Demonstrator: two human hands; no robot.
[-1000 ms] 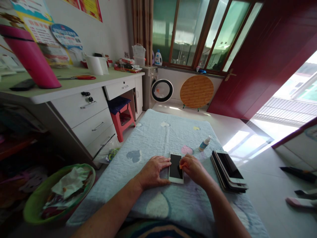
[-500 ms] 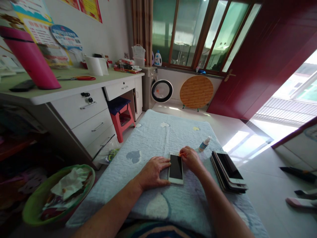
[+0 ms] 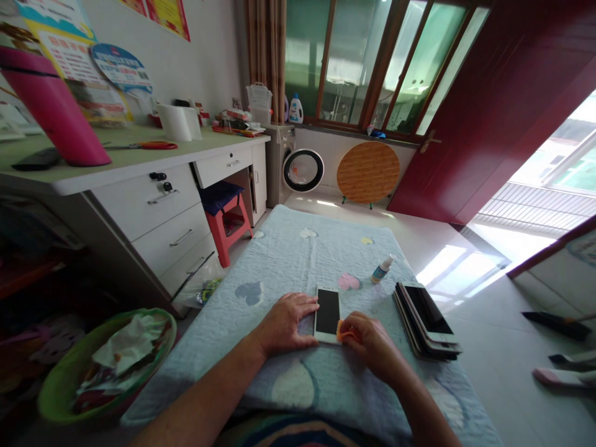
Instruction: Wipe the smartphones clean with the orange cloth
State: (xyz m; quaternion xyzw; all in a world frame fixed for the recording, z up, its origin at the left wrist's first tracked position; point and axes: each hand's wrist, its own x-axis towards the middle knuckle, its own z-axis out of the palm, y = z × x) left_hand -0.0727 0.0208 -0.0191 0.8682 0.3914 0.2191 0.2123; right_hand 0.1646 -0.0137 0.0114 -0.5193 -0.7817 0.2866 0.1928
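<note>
A white smartphone (image 3: pixel 328 310) with a dark screen lies face up on the quilted blue cover. Along its left edge rest the fingertips and thumb of my left hand (image 3: pixel 289 323), spread apart and touching the phone. My right hand (image 3: pixel 365 340) is closed on a small orange cloth (image 3: pixel 347 332), which presses against the phone's lower right edge. Beyond my right hand a small spray bottle (image 3: pixel 382 270) stands upright. To the right sits a stack of phones (image 3: pixel 428 316), the top one white-framed with a black screen.
The light blue quilted cover (image 3: pixel 298 248) has heart patterns. At left are a green basket (image 3: pixel 51 379) holding crumpled paper, and a white desk (image 3: pixel 135 211) with a pink tumbler (image 3: pixel 60 108). A red stool (image 3: pixel 226 233) stands under the desk. A washing machine (image 3: pixel 278 158) has its door open.
My right hand has slid the orange cloth from the phone's upper right corner down to its lower right edge. My left hand stays at the phone's left edge.
</note>
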